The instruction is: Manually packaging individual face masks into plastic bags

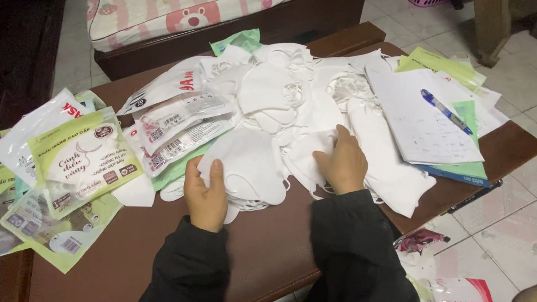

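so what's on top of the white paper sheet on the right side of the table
A blue pen lies on the white sheet, with faint handwriting around it. Under the sheet, only green and blue paper edges show; the rest is covered.

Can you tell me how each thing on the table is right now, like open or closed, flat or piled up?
left hand: resting on a white mask, not gripping
right hand: flat on the mask heap
white masks: loose, unpacked, heaped
top white mask: lying flat
green packets: stacked, overlapping
blue pen: lying on the paper
paper sheets: spread flat
table: partly covered
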